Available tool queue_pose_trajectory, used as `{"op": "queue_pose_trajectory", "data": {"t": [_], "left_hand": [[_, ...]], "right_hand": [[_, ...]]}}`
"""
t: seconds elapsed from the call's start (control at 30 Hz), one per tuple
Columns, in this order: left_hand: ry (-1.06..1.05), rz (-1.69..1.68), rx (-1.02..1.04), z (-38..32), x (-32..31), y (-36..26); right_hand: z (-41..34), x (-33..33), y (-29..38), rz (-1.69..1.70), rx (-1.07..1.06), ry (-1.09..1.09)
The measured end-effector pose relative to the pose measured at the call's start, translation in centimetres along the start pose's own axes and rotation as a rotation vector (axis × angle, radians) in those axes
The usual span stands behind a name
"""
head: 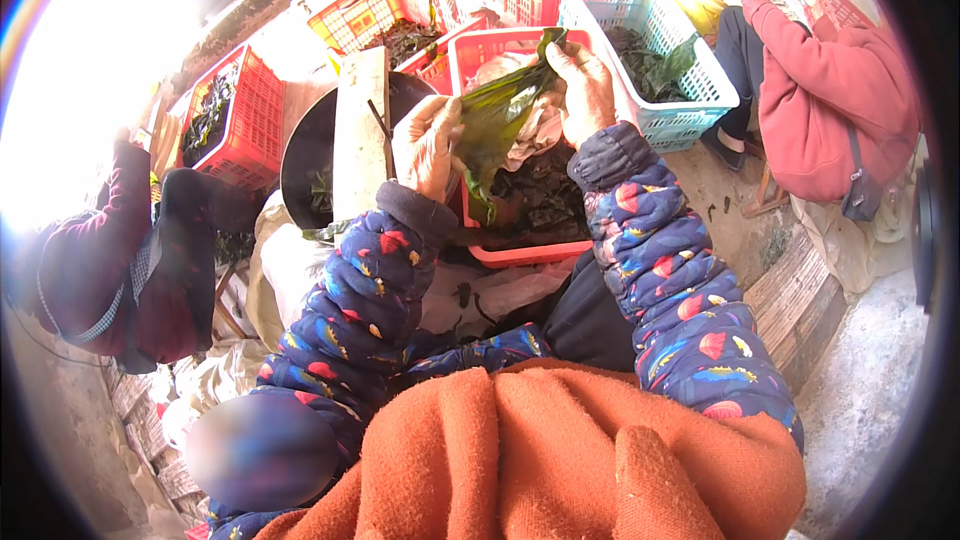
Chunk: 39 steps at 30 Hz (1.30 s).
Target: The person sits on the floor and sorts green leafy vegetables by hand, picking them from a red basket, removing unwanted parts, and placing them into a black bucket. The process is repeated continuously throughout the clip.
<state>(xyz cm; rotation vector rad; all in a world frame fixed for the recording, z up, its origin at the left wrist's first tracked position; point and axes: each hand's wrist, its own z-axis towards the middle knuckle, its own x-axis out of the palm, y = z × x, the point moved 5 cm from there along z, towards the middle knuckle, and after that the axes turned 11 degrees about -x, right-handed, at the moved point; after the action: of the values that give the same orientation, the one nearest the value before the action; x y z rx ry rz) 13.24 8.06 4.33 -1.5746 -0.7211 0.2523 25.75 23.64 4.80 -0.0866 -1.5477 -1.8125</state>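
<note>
Between my hands a dark green, glossy kelp blade is stretched out, its lower end hanging free. My left hand pinches its left edge, and my right hand grips the upper right end. Under the blade stands a red plastic basket holding dark seaweed and a crumpled pale pink bag. Beside my left hand, a wooden board lies across a round black basin. A thin dark rod is close to the board's right edge.
A light blue plastic crate with seaweed stands at the right. Red crates and an orange crate stand further off. A person in a pink top sits at the right, and another in a maroon top sits at the left.
</note>
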Motion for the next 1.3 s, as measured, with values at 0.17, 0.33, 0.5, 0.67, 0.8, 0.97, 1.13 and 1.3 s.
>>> {"op": "queue_pose_trajectory", "data": {"t": [0.17, 0.33, 0.5, 0.67, 0.8, 0.97, 1.13, 1.3], "left_hand": [[0.014, 0.108, 0.096, 0.5, -0.4, -0.6], [0.026, -0.015, 0.020, 0.6, -0.5, 0.8], [0.094, 0.113, -0.120, 0.7, 0.7, 3.6], [0.137, 0.373, -0.265, 0.2, 0.8, 5.2], [0.024, 0.209, -0.147, 0.6, -0.3, 1.4], [0.249, 0.209, 0.116, 0.7, 1.6, -4.5], [0.427, 0.520, 0.298, 0.2, 2.7, -7.5], [0.474, 0.675, 0.397, 0.0, 3.3, -7.8]], "right_hand": [[0.0, 0.0, -0.1, -0.053, -0.044, 0.004], [-0.2, 0.3, 0.1, 0.025, -0.023, -0.009], [-0.8, 1.9, 0.5, 0.240, 0.036, 0.117], [-1.3, 2.8, 0.1, 0.294, 0.093, 0.185], [-1.8, 3.2, -0.3, 0.233, 0.104, 0.307], [-2.8, 4.1, -1.2, 0.129, 0.139, 0.495], [-3.3, 4.8, -1.2, 0.380, 0.316, 0.598], [-4.1, 5.0, -1.0, 0.524, 0.429, 0.652]]}}
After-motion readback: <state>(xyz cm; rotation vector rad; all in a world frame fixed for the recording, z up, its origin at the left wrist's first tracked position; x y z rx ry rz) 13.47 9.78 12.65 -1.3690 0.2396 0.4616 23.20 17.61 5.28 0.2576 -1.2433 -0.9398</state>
